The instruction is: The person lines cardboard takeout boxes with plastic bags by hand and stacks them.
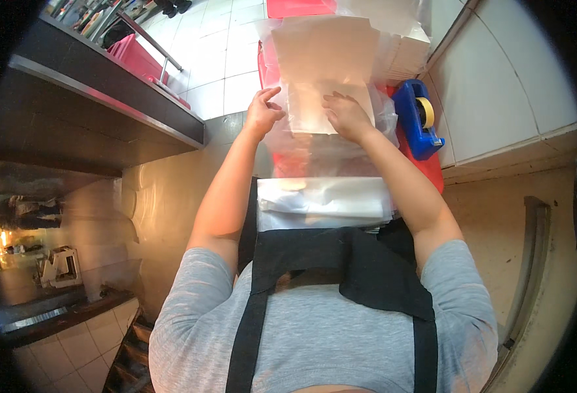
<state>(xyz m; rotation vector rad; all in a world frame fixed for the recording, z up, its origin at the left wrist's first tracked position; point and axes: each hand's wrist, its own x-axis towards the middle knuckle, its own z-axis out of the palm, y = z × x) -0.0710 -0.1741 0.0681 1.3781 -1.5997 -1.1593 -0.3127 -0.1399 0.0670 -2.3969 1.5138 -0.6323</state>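
A pale tan sheet point(327, 49), which looks like card or stiff paper, lies in front of me with translucent plastic film point(276, 141) around and under it. Its near part is lighter and reaches down between my hands. My right hand point(348, 116) rests on that near part, fingers stretched out and slightly bent. Just off the sheet's left edge is my left hand point(264, 112), its fingers apart and nothing visible in them. A stack of clear, shiny plastic sheets or bags point(321, 203) lies close to my body, below both hands.
To the right stands a blue tape dispenser point(416, 121) with a yellowish roll, against a white tiled wall point(498, 72). A stack of pale sheets point(406, 56) sits at the far right on the red surface point(432, 171). A dark counter point(105, 85) runs along the left.
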